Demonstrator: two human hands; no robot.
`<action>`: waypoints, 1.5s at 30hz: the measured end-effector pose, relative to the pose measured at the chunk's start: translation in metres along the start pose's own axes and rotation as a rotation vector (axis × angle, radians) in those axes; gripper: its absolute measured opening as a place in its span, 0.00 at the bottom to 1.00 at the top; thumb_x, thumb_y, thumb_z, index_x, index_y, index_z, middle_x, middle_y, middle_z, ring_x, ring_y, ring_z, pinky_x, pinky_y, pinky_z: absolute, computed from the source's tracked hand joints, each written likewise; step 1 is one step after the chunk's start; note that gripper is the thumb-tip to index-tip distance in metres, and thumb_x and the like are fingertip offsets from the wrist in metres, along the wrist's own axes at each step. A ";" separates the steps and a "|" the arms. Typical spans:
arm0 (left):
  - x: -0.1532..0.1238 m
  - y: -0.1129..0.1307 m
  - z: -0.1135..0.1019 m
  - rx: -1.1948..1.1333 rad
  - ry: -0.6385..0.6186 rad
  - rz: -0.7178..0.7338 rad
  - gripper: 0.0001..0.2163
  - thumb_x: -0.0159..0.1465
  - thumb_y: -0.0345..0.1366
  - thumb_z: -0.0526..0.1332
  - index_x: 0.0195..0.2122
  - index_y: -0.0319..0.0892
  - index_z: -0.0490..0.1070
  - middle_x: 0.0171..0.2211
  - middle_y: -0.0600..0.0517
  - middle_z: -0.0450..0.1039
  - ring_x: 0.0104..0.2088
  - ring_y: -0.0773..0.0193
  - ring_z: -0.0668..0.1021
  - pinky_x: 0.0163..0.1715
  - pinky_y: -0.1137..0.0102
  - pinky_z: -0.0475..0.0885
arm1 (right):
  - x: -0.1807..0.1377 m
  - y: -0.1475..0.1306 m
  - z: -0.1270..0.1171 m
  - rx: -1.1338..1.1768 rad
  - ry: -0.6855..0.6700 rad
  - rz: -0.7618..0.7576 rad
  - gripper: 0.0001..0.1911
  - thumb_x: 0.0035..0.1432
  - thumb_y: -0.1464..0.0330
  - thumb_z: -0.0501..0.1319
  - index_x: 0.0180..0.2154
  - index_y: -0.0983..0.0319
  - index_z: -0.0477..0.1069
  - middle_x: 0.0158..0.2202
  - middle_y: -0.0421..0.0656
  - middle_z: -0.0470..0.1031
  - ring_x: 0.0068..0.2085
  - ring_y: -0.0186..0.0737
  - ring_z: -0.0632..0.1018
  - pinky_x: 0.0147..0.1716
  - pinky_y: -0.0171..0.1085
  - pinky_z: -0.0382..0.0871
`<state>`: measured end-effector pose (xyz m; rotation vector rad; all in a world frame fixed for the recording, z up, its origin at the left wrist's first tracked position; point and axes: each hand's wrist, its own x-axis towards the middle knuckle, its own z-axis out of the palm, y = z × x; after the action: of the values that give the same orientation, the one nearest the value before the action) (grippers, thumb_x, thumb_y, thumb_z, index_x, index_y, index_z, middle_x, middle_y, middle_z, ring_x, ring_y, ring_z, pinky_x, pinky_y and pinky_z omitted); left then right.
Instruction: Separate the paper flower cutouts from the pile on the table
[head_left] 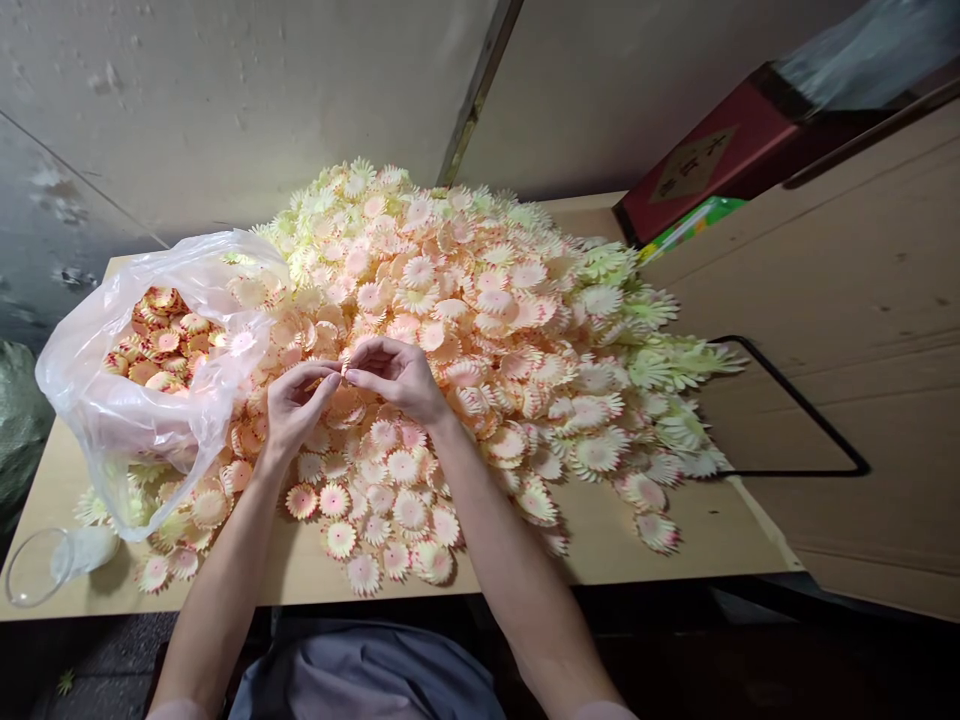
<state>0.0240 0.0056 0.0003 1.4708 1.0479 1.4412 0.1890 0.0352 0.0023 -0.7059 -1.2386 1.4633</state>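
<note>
Tabletop (637,562) under heaped flower discs (495,300); at their nine o'clock, left hand (298,398) and right hand (399,376) pinch one small piece (345,369) — likely light, flimsy, best rim-held.

Pale pinkish sleeves (178,711), creased blue-grey garment (367,672)

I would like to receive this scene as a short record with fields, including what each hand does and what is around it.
left hand: fingertips together at a small piece
right hand: thumb and finger on the same piece
pile: flower-shaped pieces, pinkish in the middle, greener toward back and right
plastic bag: open, left of the pile, holding red-edged pieces
table front left: clear container
back right: red box
</note>
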 end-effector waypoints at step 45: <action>0.001 -0.003 -0.002 0.056 -0.015 0.041 0.07 0.60 0.38 0.67 0.34 0.40 0.81 0.37 0.45 0.81 0.37 0.62 0.81 0.39 0.69 0.76 | -0.001 0.002 -0.003 -0.041 -0.005 0.038 0.16 0.42 0.62 0.75 0.32 0.62 0.76 0.32 0.42 0.80 0.35 0.37 0.81 0.42 0.38 0.77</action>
<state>0.0220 0.0078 -0.0023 1.5488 1.0621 1.4383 0.1916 0.0351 -0.0012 -0.7576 -1.2689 1.4752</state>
